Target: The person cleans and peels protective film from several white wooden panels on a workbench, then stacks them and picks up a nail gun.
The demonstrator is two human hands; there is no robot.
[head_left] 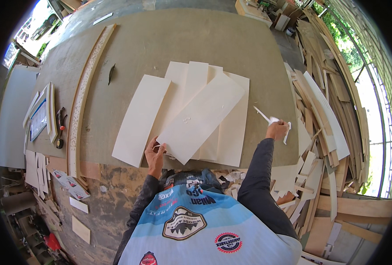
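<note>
A long white panel [200, 119] lies slantwise on top of several other white panels [233, 128], spread on the wide table. My left hand [154, 155] is at its near left corner, with thumb and fingers closed round the edge; something thin and white shows between the fingertips. Another white panel [140, 119] lies just left of this hand. Off to the right, above the table, my right hand [277, 130] grips a white object [273, 119] with long thin ends, like a bent strip; its exact kind is unclear. Small white bits [187, 119] dot the top panel.
A long wooden strip [83, 95] runs along the table's left side. Beyond it lie a tape measure [60, 143], a dark-handled tool [61, 117] and a blue-edged sheet [39, 119]. Stacked boards [333, 84] and wood offcuts [311, 176] crowd the right side. A dark leaf-like piece [111, 73] lies farther back.
</note>
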